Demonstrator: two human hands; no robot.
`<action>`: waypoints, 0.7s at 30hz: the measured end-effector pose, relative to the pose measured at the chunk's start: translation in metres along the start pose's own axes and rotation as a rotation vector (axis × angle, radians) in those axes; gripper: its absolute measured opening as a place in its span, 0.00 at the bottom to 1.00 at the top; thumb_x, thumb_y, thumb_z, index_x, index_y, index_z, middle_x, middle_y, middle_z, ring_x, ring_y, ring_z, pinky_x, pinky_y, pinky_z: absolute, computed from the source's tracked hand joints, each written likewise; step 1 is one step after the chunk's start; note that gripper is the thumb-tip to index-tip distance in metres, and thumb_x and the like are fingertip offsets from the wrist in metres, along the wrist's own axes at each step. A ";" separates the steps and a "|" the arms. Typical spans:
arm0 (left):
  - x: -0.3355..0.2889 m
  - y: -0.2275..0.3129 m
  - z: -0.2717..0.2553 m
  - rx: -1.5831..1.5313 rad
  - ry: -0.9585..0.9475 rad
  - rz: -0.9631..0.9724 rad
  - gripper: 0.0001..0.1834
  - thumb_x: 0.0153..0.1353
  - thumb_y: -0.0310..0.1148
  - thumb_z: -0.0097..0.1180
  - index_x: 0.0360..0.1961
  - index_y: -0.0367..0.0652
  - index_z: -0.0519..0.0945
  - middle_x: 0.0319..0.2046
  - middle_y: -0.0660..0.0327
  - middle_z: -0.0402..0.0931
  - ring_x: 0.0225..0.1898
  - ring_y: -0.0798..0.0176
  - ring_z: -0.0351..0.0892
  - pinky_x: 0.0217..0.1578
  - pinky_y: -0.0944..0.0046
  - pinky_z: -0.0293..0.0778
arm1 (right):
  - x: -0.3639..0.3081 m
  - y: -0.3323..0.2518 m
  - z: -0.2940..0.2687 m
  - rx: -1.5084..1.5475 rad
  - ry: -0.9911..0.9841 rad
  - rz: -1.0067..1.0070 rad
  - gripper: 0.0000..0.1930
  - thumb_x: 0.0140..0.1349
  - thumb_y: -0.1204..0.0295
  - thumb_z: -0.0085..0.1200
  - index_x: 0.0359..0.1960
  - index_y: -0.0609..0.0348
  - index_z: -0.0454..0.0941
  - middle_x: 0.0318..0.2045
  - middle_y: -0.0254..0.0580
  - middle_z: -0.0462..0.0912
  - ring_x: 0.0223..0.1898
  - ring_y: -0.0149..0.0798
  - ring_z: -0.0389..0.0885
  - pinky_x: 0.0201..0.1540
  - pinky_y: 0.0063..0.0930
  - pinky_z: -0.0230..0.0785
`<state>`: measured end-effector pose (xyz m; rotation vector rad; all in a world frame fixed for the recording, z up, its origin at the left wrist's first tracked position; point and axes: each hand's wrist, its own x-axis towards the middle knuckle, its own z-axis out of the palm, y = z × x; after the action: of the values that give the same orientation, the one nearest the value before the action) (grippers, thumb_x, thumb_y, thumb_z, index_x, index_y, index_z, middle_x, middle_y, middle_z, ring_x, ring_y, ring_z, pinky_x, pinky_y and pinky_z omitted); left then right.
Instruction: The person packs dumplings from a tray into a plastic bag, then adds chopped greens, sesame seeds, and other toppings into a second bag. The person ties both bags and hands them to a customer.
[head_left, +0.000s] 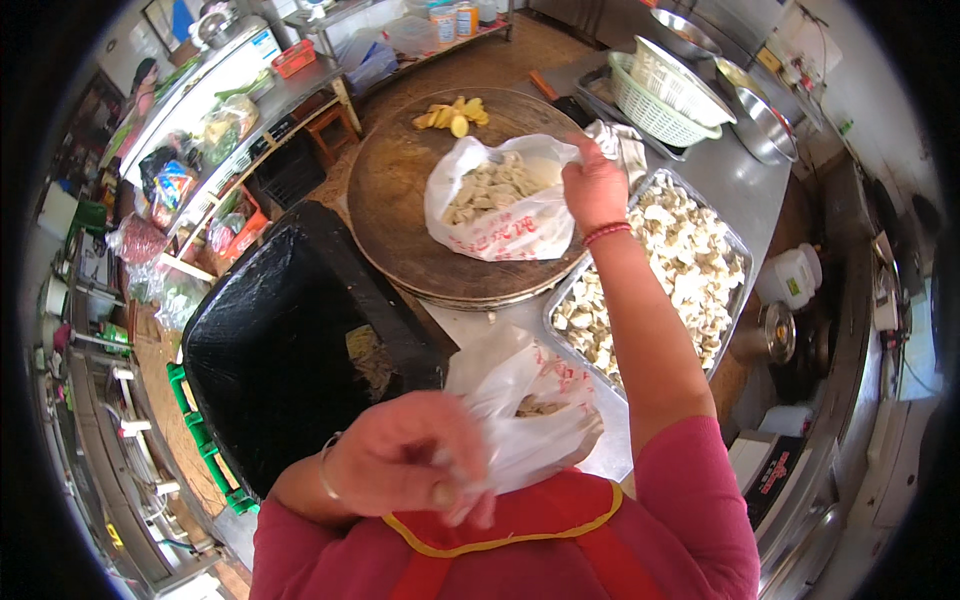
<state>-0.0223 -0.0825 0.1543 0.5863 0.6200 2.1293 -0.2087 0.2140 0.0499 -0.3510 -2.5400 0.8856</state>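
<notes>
A white plastic bag (pixel 515 236) with red print sits on a round wooden chopping board (pixel 395 215), its mouth spread around pale dumplings (pixel 495 188). My right hand (pixel 597 188) is closed at the bag's right edge, gripping the plastic. Close to my body, a second white plastic bag (pixel 530 420) holds something pale, mostly covered by its folds. Beside it, my left hand (pixel 405 455) is raised with curled fingers, smeared by motion; what they hold, if anything, is unclear. A metal tray (pixel 742 262) heaped with dumplings (pixel 685 265) lies under my right forearm.
Yellow ginger-like pieces (pixel 452 115) lie on the board's far side. A black-lined bin (pixel 270 350) stands at the left. Colanders (pixel 660 95) and metal bowls (pixel 765 125) are stacked at the far right. Shelving with bagged produce (pixel 225 125) runs along the left.
</notes>
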 end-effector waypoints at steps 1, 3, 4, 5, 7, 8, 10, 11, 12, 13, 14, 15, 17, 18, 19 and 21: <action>-0.010 0.007 0.004 -0.035 -0.020 0.063 0.11 0.62 0.20 0.55 0.45 0.33 0.73 0.32 0.50 0.77 0.30 0.61 0.78 0.32 0.60 0.77 | 0.000 -0.008 0.000 0.220 0.036 -0.014 0.18 0.58 0.74 0.53 0.52 0.54 0.78 0.32 0.47 0.85 0.33 0.38 0.84 0.39 0.29 0.76; -0.035 0.018 0.009 -0.054 -0.039 0.165 0.10 0.61 0.18 0.54 0.44 0.30 0.73 0.28 0.51 0.76 0.26 0.62 0.76 0.27 0.61 0.76 | -0.001 -0.026 0.004 1.049 -0.177 0.173 0.13 0.64 0.80 0.45 0.46 0.62 0.79 0.36 0.47 0.84 0.32 0.35 0.82 0.39 0.27 0.75; -0.049 0.020 0.012 -0.039 -0.033 0.206 0.09 0.61 0.17 0.53 0.43 0.29 0.73 0.26 0.52 0.74 0.24 0.64 0.75 0.25 0.63 0.74 | -0.003 -0.035 0.008 1.198 -0.266 0.226 0.11 0.64 0.76 0.47 0.44 0.61 0.80 0.34 0.41 0.84 0.32 0.32 0.82 0.38 0.25 0.74; -0.066 0.022 0.016 -0.022 -0.023 0.249 0.08 0.61 0.16 0.51 0.43 0.28 0.74 0.24 0.53 0.73 0.21 0.65 0.73 0.22 0.65 0.73 | -0.005 -0.042 0.013 1.366 -0.401 0.262 0.10 0.64 0.72 0.49 0.41 0.61 0.80 0.31 0.36 0.83 0.32 0.29 0.82 0.36 0.22 0.72; -0.094 0.034 0.012 -0.080 -0.110 0.187 0.05 0.61 0.16 0.48 0.38 0.28 0.73 0.21 0.55 0.71 0.17 0.68 0.69 0.18 0.68 0.69 | -0.006 -0.054 0.032 1.135 -0.435 0.377 0.28 0.61 0.50 0.55 0.52 0.61 0.74 0.37 0.44 0.82 0.34 0.34 0.82 0.38 0.27 0.73; -0.106 0.041 0.007 -0.154 -0.197 0.069 0.03 0.61 0.17 0.45 0.34 0.29 0.72 0.20 0.56 0.70 0.14 0.70 0.67 0.16 0.70 0.67 | -0.006 -0.054 0.043 0.907 -0.446 0.301 0.31 0.59 0.47 0.57 0.54 0.61 0.73 0.39 0.46 0.82 0.37 0.38 0.82 0.40 0.30 0.73; -0.131 0.038 0.014 -0.118 -0.128 0.152 0.03 0.60 0.17 0.44 0.31 0.33 0.69 0.18 0.59 0.68 0.11 0.72 0.64 0.13 0.71 0.64 | 0.002 -0.051 0.071 0.383 -0.462 0.049 0.38 0.54 0.43 0.60 0.56 0.62 0.69 0.46 0.53 0.81 0.48 0.49 0.81 0.51 0.38 0.72; -0.145 0.028 0.030 -0.011 0.025 0.362 0.03 0.59 0.16 0.44 0.31 0.35 0.67 0.17 0.60 0.67 0.10 0.73 0.63 0.12 0.71 0.64 | 0.002 -0.046 0.088 0.226 -0.253 -0.174 0.39 0.52 0.43 0.61 0.56 0.62 0.70 0.49 0.57 0.81 0.52 0.55 0.79 0.57 0.40 0.69; -0.161 0.018 0.052 0.108 0.194 0.577 0.06 0.58 0.16 0.45 0.32 0.38 0.65 0.16 0.61 0.66 0.09 0.73 0.62 0.10 0.70 0.63 | 0.009 -0.040 0.100 0.134 -0.238 -0.192 0.36 0.52 0.49 0.62 0.56 0.62 0.70 0.49 0.57 0.80 0.52 0.53 0.78 0.57 0.40 0.69; -0.179 0.007 0.079 0.242 0.380 0.801 0.08 0.57 0.15 0.46 0.32 0.41 0.63 0.15 0.62 0.65 0.09 0.74 0.61 0.09 0.70 0.62 | 0.016 -0.032 0.109 0.262 -0.315 -0.170 0.28 0.53 0.55 0.61 0.51 0.61 0.74 0.50 0.53 0.81 0.54 0.52 0.77 0.59 0.40 0.68; -0.195 -0.007 0.106 0.385 0.578 1.038 0.11 0.56 0.15 0.46 0.32 0.43 0.61 0.14 0.63 0.64 0.08 0.74 0.60 0.07 0.70 0.62 | 0.021 -0.023 0.116 0.453 -0.375 -0.087 0.21 0.54 0.60 0.60 0.46 0.59 0.79 0.50 0.49 0.81 0.55 0.50 0.76 0.60 0.40 0.67; -0.211 -0.019 0.124 0.284 0.693 1.104 0.12 0.57 0.16 0.48 0.34 0.43 0.61 0.15 0.63 0.64 0.07 0.75 0.59 0.07 0.71 0.60 | 0.027 -0.016 0.122 0.678 -0.414 0.063 0.15 0.54 0.65 0.58 0.41 0.58 0.83 0.50 0.45 0.81 0.56 0.49 0.75 0.62 0.40 0.65; -0.237 -0.040 0.138 0.383 0.872 1.206 0.09 0.60 0.17 0.45 0.40 0.41 0.63 0.18 0.66 0.65 0.08 0.78 0.55 0.08 0.73 0.59 | 0.046 0.001 0.109 -0.310 -0.247 -0.743 0.18 0.48 0.74 0.60 0.45 0.55 0.82 0.52 0.45 0.79 0.55 0.50 0.75 0.61 0.40 0.68; -0.248 -0.050 0.144 0.450 1.107 1.230 0.09 0.62 0.18 0.43 0.43 0.40 0.65 0.19 0.68 0.66 0.08 0.80 0.53 0.08 0.74 0.58 | 0.055 0.003 0.102 -0.308 -0.144 -0.739 0.19 0.49 0.77 0.60 0.46 0.57 0.81 0.52 0.45 0.79 0.54 0.47 0.76 0.60 0.37 0.69; -0.259 -0.055 0.146 0.425 1.211 1.290 0.10 0.61 0.18 0.45 0.43 0.38 0.68 0.24 0.66 0.68 0.13 0.79 0.56 0.11 0.75 0.60 | 0.065 -0.003 0.096 0.364 -0.436 -0.429 0.20 0.50 0.78 0.59 0.48 0.58 0.79 0.52 0.46 0.79 0.53 0.46 0.77 0.59 0.36 0.68; -0.279 -0.065 0.149 0.332 1.315 1.350 0.13 0.59 0.17 0.46 0.44 0.38 0.77 0.19 0.67 0.65 0.15 0.75 0.57 0.13 0.74 0.56 | 0.078 -0.026 0.081 1.258 -0.595 0.183 0.22 0.53 0.78 0.58 0.53 0.57 0.75 0.50 0.47 0.78 0.52 0.45 0.76 0.57 0.36 0.68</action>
<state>0.2593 -0.2401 0.1756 -0.6237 1.5877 3.6333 -0.3173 0.1799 0.0336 0.1192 -1.8132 2.6638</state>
